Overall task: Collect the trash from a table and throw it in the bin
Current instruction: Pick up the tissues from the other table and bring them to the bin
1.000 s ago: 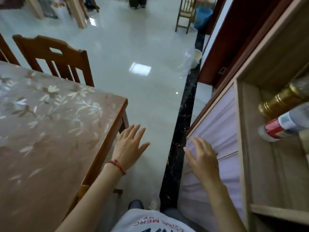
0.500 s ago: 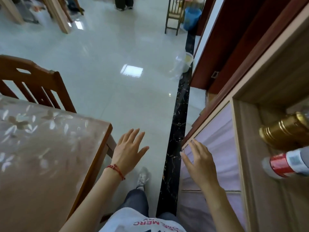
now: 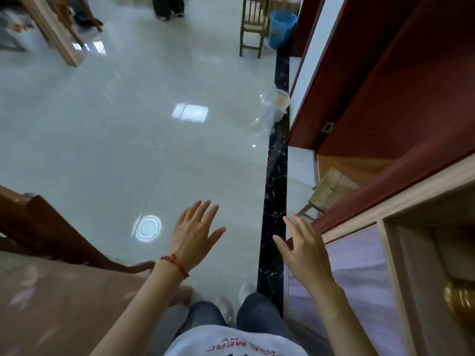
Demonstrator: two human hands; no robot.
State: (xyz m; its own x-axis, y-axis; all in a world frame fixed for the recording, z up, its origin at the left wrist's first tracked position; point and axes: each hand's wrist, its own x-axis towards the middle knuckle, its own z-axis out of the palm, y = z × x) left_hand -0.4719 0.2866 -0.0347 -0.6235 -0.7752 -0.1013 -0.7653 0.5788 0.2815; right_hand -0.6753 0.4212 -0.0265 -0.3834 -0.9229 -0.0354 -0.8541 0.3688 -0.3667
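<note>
- Left hand (image 3: 193,236), red cord at the wrist: fingers spread and straight, palm down, holding nothing, above the pale tiled floor (image 3: 128,137).
- Right hand (image 3: 302,249): fingers spread and relaxed, holding nothing, over the black marble strip (image 3: 276,181), just beside the cabinet (image 3: 359,278).
- Table (image 3: 51,299) at lower left, only a corner in view, blurred; chair (image 3: 38,227) just beyond it.
- Blue bin (image 3: 281,28) far ahead by the wall, next to a small wooden chair (image 3: 253,24).
- Clear plastic bag with a tub (image 3: 275,106) on the floor, against the black strip, between hands and bin.
- No trash in either hand.
</note>
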